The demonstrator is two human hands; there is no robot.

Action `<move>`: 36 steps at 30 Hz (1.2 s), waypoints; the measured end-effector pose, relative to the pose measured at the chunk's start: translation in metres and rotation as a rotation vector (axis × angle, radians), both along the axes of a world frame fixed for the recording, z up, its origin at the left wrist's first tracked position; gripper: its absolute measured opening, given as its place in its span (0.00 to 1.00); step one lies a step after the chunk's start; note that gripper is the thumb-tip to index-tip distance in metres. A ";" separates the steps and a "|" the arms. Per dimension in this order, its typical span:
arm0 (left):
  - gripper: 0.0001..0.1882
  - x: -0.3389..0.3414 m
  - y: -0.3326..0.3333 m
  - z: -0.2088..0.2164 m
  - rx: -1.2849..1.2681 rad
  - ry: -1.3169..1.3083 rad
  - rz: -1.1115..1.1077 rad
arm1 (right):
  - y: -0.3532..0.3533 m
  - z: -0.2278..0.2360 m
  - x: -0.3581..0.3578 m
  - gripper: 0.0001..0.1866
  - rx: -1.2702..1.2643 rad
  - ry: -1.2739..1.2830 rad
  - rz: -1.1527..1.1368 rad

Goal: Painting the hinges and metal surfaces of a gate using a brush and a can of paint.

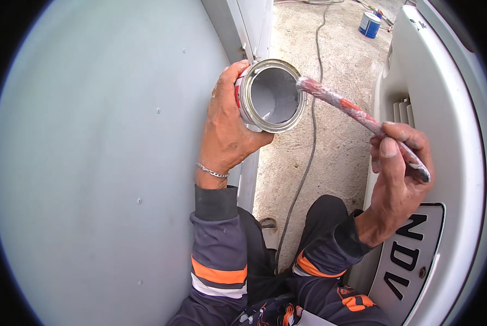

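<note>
Clasped in left hand (222,117): can (247,103) of grey paint (265,100). Pinched in right hand (401,182): brush (352,110). Keep can steady; wipe excess against rim (276,129).

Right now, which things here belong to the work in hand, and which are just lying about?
Apparently in use:
- open tin, grey inside, held in the left hand
- paintbrush, held in the right hand

Seemingly lying about:
- dark cable on the ground
- blue-and-white can, further off
</note>
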State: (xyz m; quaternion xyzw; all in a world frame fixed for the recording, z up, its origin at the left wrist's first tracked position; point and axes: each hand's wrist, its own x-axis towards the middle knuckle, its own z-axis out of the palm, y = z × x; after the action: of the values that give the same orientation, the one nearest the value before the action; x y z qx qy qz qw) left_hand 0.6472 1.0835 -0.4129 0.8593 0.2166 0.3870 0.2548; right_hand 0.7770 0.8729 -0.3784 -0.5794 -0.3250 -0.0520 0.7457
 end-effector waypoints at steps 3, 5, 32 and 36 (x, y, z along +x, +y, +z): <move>0.55 0.005 0.000 0.000 -0.018 0.020 -0.045 | 0.008 0.021 -0.002 0.06 -0.126 -0.081 0.216; 0.56 -0.003 0.002 0.000 -0.071 0.057 -0.066 | 0.027 0.025 -0.002 0.06 -0.267 -0.079 0.291; 0.41 0.009 -0.007 0.022 -0.221 -0.195 0.071 | 0.068 0.007 0.020 0.13 -0.181 0.047 0.273; 0.44 0.005 0.003 0.018 -0.165 -0.167 0.116 | 0.061 0.004 0.022 0.14 -0.168 0.138 0.376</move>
State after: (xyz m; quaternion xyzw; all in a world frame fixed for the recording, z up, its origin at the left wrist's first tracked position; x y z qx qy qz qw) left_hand 0.6525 1.0870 -0.3953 0.7862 0.2753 0.4521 0.3190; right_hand 0.7989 0.9344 -0.3740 -0.5707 -0.3788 0.1549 0.7119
